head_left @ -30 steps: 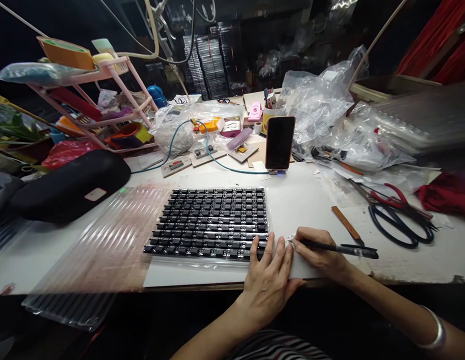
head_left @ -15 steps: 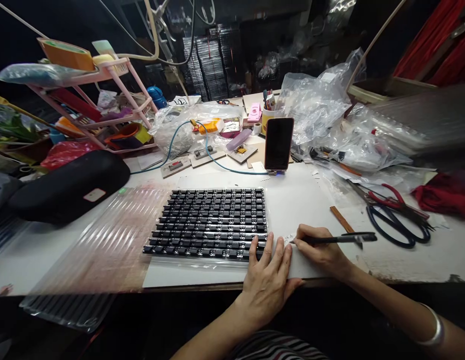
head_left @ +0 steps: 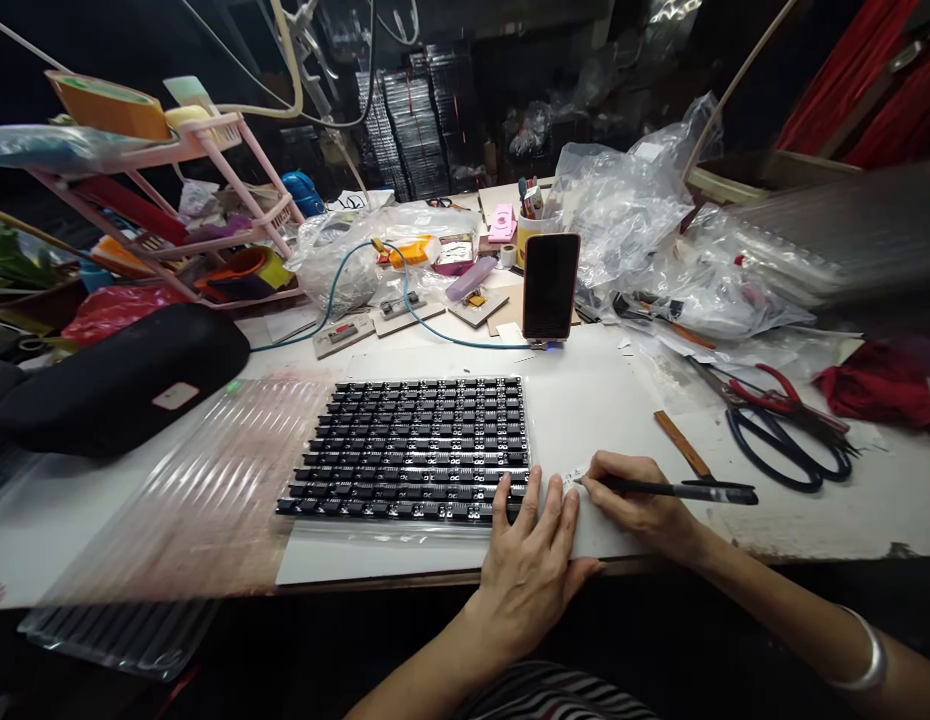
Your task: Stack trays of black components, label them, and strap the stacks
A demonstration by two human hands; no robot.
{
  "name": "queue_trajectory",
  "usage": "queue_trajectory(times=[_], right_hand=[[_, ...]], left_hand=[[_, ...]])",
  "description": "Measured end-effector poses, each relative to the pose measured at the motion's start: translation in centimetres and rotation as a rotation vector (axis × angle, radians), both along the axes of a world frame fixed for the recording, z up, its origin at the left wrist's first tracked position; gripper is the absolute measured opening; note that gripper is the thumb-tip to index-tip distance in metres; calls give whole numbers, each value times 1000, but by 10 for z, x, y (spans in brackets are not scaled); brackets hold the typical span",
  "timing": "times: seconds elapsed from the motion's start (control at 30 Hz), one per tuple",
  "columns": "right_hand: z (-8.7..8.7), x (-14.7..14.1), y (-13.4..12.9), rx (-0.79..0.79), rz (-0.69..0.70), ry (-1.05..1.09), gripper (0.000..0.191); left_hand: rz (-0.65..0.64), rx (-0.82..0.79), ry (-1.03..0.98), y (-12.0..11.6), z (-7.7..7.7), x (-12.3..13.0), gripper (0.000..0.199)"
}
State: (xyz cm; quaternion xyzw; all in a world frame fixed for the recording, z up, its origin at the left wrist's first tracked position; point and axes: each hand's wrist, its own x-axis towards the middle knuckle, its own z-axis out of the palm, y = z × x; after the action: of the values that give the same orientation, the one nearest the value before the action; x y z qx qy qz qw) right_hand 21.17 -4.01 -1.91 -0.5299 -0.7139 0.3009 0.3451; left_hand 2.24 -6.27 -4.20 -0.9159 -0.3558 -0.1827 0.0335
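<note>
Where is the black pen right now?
In the head view, the black pen is right of the middle, in the right hand, its tip at the small white paper next to the left hand.

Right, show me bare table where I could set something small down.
One patch on the table lies between the rows of black parts, phone, wooden-handled tool and right hand. Another lies between the scissors and the front edge. Plastic bags crowd the back right; a black case crowds the left.

Upright phone [head_left: 550, 287], crumpled red cloth [head_left: 877, 386]
</note>
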Motion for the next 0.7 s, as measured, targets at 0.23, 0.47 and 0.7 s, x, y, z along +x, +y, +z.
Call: queue_trajectory(times=[0.23, 0.47, 0.7], right_hand=[[-2, 1, -1, -14, 26, -1, 23], [-5, 1, 0, 1, 35, -7, 22], [-2, 0, 0, -32, 12, 23, 23]], left_hand=[[9, 23, 5, -1, 0, 1, 60], [3, 17, 19, 1, 1, 1, 61], [1, 30, 15, -1, 1, 0, 60]])
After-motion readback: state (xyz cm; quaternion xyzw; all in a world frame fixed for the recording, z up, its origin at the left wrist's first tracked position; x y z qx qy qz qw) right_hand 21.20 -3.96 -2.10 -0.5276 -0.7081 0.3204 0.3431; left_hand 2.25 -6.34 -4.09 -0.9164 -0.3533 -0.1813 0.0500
